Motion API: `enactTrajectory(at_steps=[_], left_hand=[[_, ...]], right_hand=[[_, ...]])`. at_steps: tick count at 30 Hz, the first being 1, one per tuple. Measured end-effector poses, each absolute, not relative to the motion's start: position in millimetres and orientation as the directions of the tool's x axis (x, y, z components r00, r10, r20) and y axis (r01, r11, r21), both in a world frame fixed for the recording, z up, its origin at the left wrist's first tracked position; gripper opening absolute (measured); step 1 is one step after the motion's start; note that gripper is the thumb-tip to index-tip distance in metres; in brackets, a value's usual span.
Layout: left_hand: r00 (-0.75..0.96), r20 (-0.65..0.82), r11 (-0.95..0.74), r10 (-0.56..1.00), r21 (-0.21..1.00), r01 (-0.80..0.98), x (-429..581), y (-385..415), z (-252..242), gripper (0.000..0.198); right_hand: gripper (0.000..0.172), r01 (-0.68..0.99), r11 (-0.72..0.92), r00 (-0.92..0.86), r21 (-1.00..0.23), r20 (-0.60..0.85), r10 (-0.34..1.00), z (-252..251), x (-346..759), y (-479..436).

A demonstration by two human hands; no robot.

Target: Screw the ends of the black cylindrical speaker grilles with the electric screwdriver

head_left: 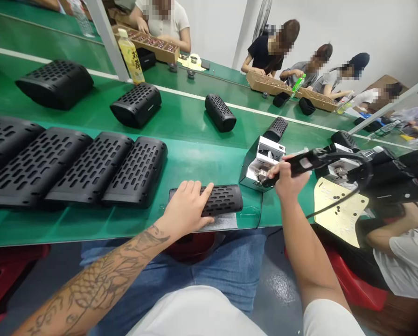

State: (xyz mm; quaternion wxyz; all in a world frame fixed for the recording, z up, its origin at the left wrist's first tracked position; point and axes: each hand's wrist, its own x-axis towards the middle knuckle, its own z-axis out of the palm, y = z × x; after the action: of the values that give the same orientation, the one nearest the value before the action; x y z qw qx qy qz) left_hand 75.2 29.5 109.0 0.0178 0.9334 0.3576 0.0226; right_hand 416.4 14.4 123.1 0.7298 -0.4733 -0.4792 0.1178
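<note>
My left hand (188, 207) grips a black speaker housing (225, 198) with slotted holes, lying at the table's near edge. The fingers reach over its top and the thumb lies along the near side. In my right hand (289, 182) is a black electric screwdriver (305, 162) with a cable, held nearly level. Its tip end points down to the left, at the front of a small white-and-black screw feeder (265, 161); whether it touches a screw cannot be made out. Left of my left hand, several similar housings (135, 172) lean in a row.
More black housings (137, 105) stand on the green table (195, 154). A yellow drink bottle (131, 58) is beside a post. To the right are a second screw feeder (340, 170), yellow perforated sheet (337, 210) and a co-worker's arm (394, 221). Other people sit across with cardboard trays (268, 84).
</note>
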Motion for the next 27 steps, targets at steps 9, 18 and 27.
enactTrajectory(at_steps=[9,18,27], left_hand=[[0.749,-0.038,-0.737,0.662,0.146,0.659,69,29,111,0.102],[0.795,-0.072,-0.778,0.602,0.171,0.604,71,27,111,0.103],[0.792,-0.032,-0.775,0.609,0.188,0.603,71,21,109,0.102]], right_hand=[[0.071,0.373,0.529,0.509,-0.762,0.645,0.57,128,417,39],[0.065,0.249,0.55,0.518,-0.797,0.589,0.62,134,412,23],[0.057,-0.044,0.651,0.225,-0.758,0.627,0.746,164,338,-69]])
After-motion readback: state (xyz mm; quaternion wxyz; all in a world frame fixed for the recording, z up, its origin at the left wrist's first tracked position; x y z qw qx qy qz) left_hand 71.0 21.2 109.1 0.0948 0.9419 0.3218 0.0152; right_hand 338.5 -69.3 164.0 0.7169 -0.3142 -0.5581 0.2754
